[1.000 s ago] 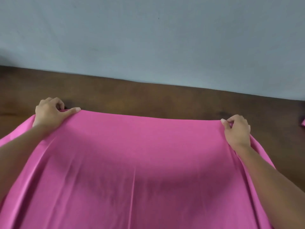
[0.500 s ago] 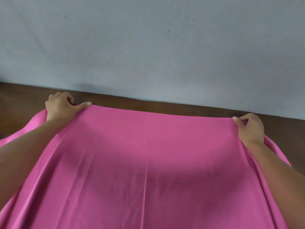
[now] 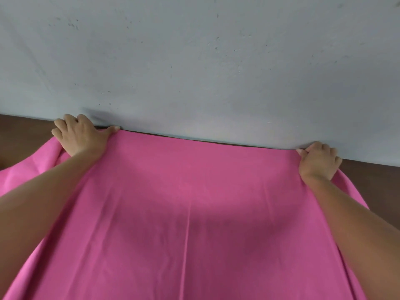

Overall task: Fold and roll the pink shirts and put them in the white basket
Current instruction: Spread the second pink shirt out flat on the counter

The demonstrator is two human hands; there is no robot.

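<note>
- Left hand (image 3: 81, 137): fingers curled over the far left corner of the pink shirt (image 3: 190, 213), thumb stretched flat along its edge, gripping the cloth.
- Right hand (image 3: 319, 162): pinching the far right corner, fingers curled round the fabric.
- Pink shirt: spread wide between both hands, far edge taut near the grey wall (image 3: 205, 61), central crease running lengthwise.
- Dark brown desk (image 3: 23, 131): showing beside each hand.

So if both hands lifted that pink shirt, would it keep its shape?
Probably not: the pink fabric shirt sags and creases between the left hand and right hand, so it looks floppy. It also seems light.
</note>
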